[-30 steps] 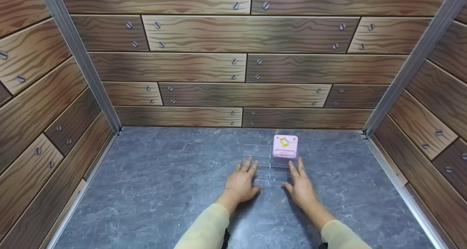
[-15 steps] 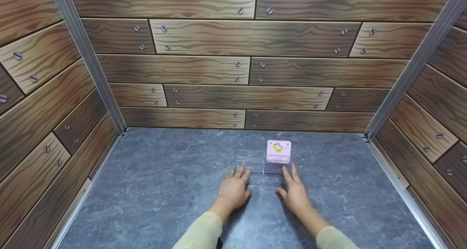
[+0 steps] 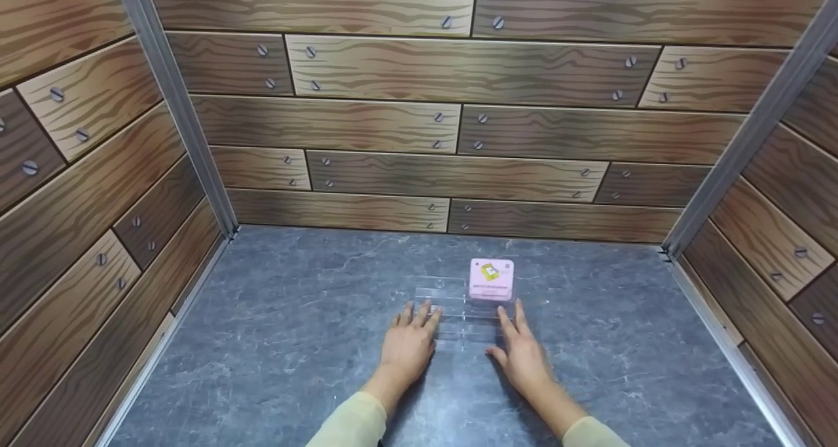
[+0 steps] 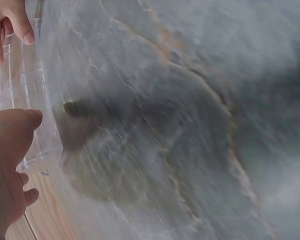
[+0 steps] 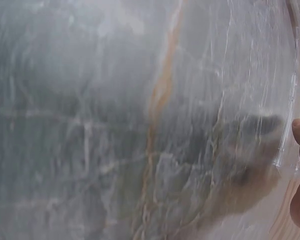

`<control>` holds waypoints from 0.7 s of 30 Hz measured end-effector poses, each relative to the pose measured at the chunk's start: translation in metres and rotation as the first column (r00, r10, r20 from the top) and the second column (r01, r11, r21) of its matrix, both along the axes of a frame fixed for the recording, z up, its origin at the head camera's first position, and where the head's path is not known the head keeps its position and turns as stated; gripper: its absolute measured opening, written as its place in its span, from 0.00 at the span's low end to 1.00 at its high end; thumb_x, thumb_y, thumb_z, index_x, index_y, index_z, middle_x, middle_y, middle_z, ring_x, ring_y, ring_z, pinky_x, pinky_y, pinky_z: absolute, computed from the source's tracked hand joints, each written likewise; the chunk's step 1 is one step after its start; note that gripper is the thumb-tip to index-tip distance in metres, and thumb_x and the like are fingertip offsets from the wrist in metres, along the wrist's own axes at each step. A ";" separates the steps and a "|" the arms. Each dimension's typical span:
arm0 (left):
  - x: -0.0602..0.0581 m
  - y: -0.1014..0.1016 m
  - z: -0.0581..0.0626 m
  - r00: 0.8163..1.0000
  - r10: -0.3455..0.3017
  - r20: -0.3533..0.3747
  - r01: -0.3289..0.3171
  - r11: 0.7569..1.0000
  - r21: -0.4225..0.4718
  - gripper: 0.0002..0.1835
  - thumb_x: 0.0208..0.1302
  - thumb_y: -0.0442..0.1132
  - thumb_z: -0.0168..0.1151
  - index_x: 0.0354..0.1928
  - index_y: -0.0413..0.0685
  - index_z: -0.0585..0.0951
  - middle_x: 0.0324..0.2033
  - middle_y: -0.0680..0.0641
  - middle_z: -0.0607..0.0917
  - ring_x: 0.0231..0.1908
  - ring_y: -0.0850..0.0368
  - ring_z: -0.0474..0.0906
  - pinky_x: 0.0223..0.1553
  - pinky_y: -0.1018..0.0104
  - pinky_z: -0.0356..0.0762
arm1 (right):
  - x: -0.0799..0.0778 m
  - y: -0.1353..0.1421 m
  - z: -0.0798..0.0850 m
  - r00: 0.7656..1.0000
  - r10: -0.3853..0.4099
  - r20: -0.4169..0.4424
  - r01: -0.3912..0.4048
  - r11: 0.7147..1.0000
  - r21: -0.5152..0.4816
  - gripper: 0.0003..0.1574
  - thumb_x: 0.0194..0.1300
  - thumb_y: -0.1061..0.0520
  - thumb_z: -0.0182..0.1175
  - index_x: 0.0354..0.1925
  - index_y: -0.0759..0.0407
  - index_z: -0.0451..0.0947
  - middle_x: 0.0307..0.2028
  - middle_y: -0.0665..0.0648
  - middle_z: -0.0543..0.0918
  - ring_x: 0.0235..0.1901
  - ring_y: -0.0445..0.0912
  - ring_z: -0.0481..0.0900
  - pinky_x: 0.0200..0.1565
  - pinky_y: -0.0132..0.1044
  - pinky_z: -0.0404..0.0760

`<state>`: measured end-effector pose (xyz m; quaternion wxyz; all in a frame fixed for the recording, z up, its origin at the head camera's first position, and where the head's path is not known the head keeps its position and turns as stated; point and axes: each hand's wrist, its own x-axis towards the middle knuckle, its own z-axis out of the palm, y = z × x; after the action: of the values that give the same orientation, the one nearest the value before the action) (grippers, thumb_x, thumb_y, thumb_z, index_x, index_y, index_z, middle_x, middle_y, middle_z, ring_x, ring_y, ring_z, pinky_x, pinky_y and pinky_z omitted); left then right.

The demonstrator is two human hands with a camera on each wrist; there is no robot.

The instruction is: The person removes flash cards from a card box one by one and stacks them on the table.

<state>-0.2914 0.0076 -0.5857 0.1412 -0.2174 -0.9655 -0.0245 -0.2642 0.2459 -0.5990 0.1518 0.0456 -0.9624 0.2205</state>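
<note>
A clear plastic organizer (image 3: 452,332) with stepped compartments lies on the table, its outline faint against the grey surface. At its back right is a pink square card (image 3: 492,279) with a yellow picture on it. My left hand (image 3: 407,347) lies along the organizer's left side, its fingers extended forward at the edge. Opposite it, my right hand (image 3: 524,355) has its fingers straight against the right side and its thumb spread inward. In the left wrist view the clear organizer (image 4: 47,135) shows beyond my left thumb. The right wrist view catches only its edge (image 5: 287,125) near my thumb.
The grey marbled tabletop (image 3: 294,342) is enclosed by a wood-print back wall (image 3: 393,126) and matching side walls. Metal posts stand in the left (image 3: 183,113) and right (image 3: 733,139) back corners.
The organizer, with its card, has slid left and toward me on the table, both hands moving along with it. The head view has also shifted slightly.
</note>
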 end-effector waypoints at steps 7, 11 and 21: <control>0.010 -0.010 -0.001 1.000 0.007 -0.019 -0.008 1.000 -0.019 0.33 0.68 0.52 0.71 0.74 0.59 0.77 0.72 0.49 0.78 0.70 0.41 0.75 0.65 0.46 0.80 | 0.006 -0.009 -0.002 1.000 0.017 0.018 -0.016 1.000 -0.026 0.52 0.59 0.57 0.79 0.77 0.64 0.69 0.79 0.76 0.56 0.66 0.73 0.75 0.60 0.63 0.81; 0.015 -0.016 -0.002 1.000 0.013 -0.027 -0.013 1.000 -0.012 0.32 0.68 0.51 0.71 0.74 0.59 0.78 0.71 0.48 0.79 0.69 0.41 0.76 0.64 0.46 0.80 | 0.009 -0.014 -0.003 0.999 0.043 -0.001 -0.043 0.998 -0.035 0.52 0.58 0.58 0.80 0.76 0.64 0.70 0.79 0.75 0.57 0.65 0.72 0.76 0.60 0.62 0.82; 0.030 -0.035 -0.005 0.994 -0.012 -0.104 0.012 1.000 0.004 0.32 0.64 0.50 0.75 0.70 0.55 0.81 0.68 0.47 0.82 0.65 0.39 0.79 0.63 0.47 0.81 | 0.020 -0.025 0.000 0.998 0.069 0.013 -0.069 0.997 -0.032 0.51 0.58 0.57 0.80 0.76 0.63 0.70 0.79 0.73 0.58 0.65 0.72 0.77 0.57 0.62 0.84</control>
<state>-0.2613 -0.0275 -0.5906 0.1918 -0.2239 -0.9554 -0.0163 -0.2440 0.2208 -0.5987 0.1381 0.0748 -0.9577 0.2412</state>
